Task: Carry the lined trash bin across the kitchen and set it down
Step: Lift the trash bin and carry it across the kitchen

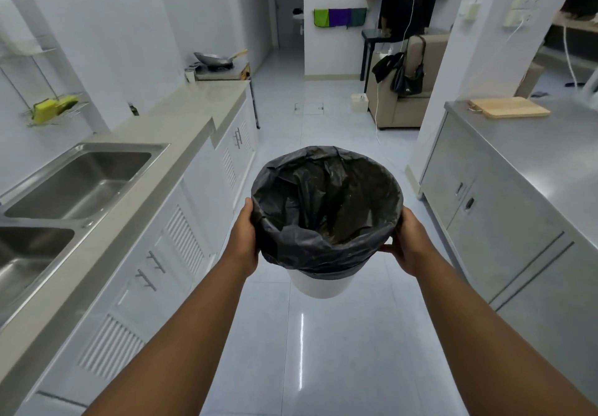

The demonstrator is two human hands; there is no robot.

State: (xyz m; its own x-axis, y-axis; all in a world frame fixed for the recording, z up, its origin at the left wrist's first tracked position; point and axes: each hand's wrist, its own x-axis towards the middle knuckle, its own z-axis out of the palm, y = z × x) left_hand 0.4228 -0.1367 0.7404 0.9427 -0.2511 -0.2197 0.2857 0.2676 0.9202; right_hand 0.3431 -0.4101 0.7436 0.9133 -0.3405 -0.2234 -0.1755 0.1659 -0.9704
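Head view: between the long desk (181, 104) with its double sink (81, 182) and a steel cabinet (504, 208), a white trash bin (320, 286) lined with a black bag (326, 208) hangs above the tiled floor (323, 351), left hand (244, 237) and right hand (409, 244) clamped on opposite sides of its rim. No writing is legible.

double sink (74, 185) left; wok (215, 57) beyond; cutting board (509, 107) right.

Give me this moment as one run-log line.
phase: carrying | trash bin: off floor, black liner | left hand, right hand: gripping rim
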